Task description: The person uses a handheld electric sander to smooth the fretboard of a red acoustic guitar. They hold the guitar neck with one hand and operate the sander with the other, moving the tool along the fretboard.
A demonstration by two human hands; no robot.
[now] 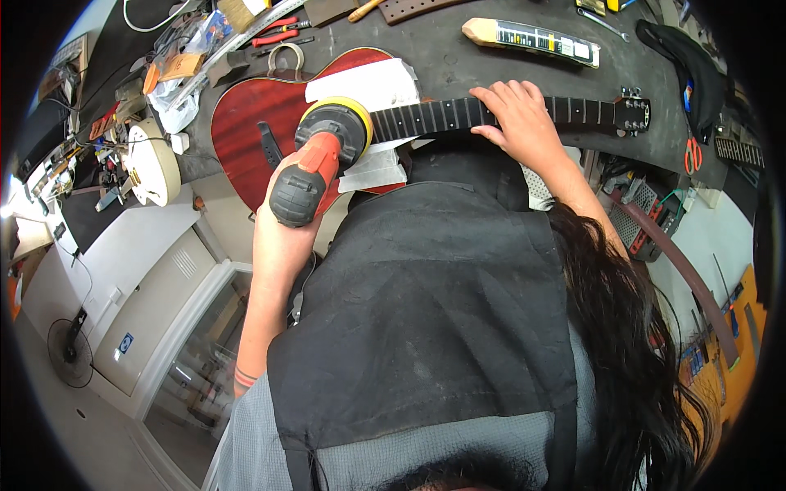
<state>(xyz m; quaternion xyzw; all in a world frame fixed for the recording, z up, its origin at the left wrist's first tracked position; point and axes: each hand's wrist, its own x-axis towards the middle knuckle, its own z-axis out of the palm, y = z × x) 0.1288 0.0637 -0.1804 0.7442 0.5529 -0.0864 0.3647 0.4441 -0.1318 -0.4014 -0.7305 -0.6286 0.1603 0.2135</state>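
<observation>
Head camera is showing the left hand [282, 232] gripping a polisher [319, 152] over the red guitar [246, 123], which is lying on the table [438, 61] partly under white paper [368, 85], likely shielding its top, while the right hand [519, 121] is clasping the neck [442, 115], thumb and fingers astride, seemingly for steadiness.

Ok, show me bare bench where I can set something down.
Bare bench shows between the guitar's neck and the long package, and between the headstock and the red-handled scissors. It's crowded farther left, around the red-handled pliers and plastic bags.
</observation>
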